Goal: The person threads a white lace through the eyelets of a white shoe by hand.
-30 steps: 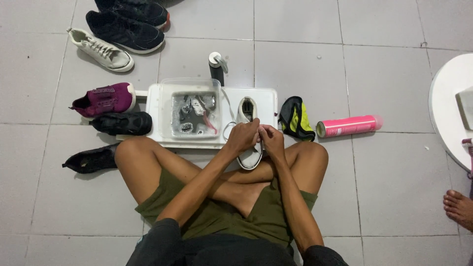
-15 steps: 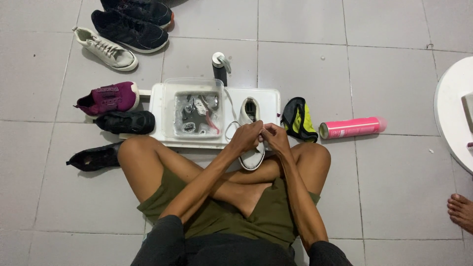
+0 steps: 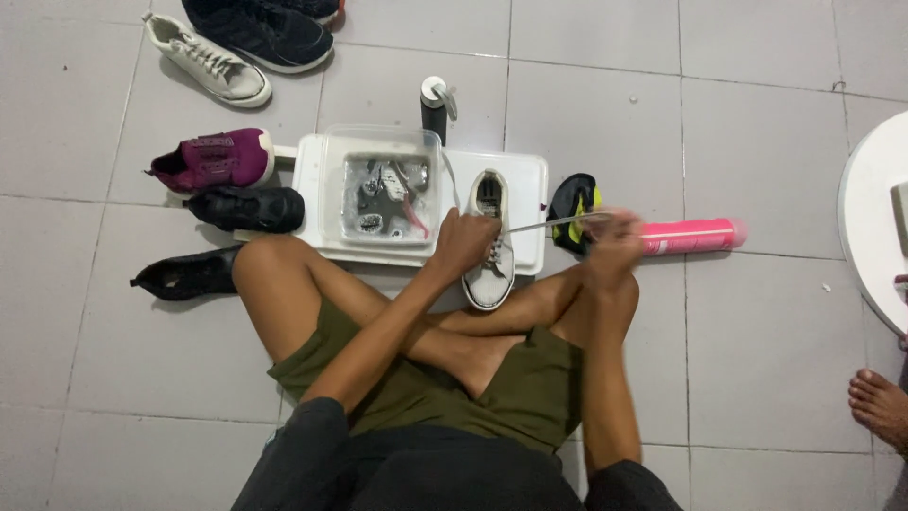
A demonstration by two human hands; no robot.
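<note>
Grey tiled floor (image 3: 757, 123), person seated cross-legged, green shorts. White tray (image 3: 528, 180) lies on the floor in front of the knees, with a clear tub (image 3: 383, 194) of murky water on its left half holding small items too blurred to tell. White sneaker (image 3: 491, 248) lies toe toward the person, heel on the tray, toe hanging over the near edge just above the crossed legs. Left hand (image 3: 462, 242) closed around the sneaker's left side near the eyelets, gripping it. Right hand (image 3: 615, 237) out to the right, motion-blurred, fingers pinched on a white shoelace (image 3: 553, 223) stretched taut from the sneaker's lace area to the hand. Black and yellow cloth (image 3: 572, 203) just right of the tray, partly behind the lace. Pink spray can (image 3: 695, 235) on its side past the right hand. Dark bottle (image 3: 434, 106) stands behind the tray. Left of the tray: maroon shoe (image 3: 213, 161), black shoe (image 3: 248, 208), another black shoe (image 3: 184, 274) by the left knee; cream sneaker (image 3: 210, 68) and dark sneakers (image 3: 260, 33) farther back. White round table (image 3: 875, 218) at right edge, another person's bare foot (image 3: 880, 402) lower right.
</note>
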